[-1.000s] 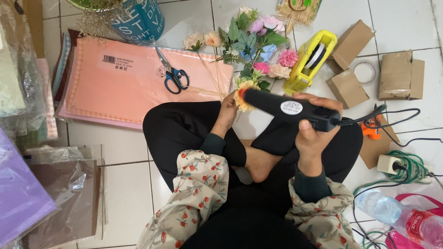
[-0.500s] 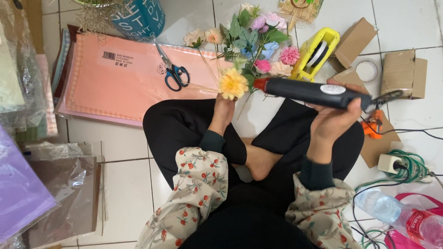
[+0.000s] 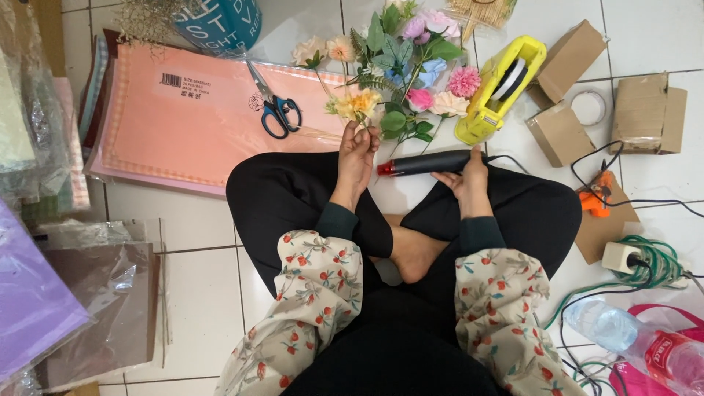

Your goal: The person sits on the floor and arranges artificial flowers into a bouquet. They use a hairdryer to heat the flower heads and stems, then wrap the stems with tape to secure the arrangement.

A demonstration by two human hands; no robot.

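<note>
Left hand [image 3: 357,155]: fingers curled shut around the stem of a yellow artificial flower [image 3: 357,104], pinched near the fingertips. Bloom sits at 12 o'clock from the hand, just above the fingertips, petals pale yellow-orange with small green leaves beside it. Hand rests over the left knee, palm turned inward.

Right hand [image 3: 466,176]: fingers laid over the rear part of a black glue gun [image 3: 425,163], grasping it from above; how tightly it closes underneath cannot be told. The gun lies nearly horizontal on the white tiled floor [image 3: 198,293] between the knees, red tip pointing toward 9 o'clock, ending just beside the left hand. A dark cord leaves its back end toward 3 o'clock.

Surroundings: bunch of artificial flowers [image 3: 414,62], pink, white and blue with green leaves, at 12 o'clock from the gun, touching the yellow bloom's side. Yellow tape dispenser [image 3: 499,88] at 1 o'clock from the right hand. Blue-handled scissors [image 3: 275,106] lie on a pink paper sheet [image 3: 183,125], at 10 o'clock from the left hand. Brown cardboard boxes [image 3: 565,132] at 2 o'clock, well apart from the right hand.
</note>
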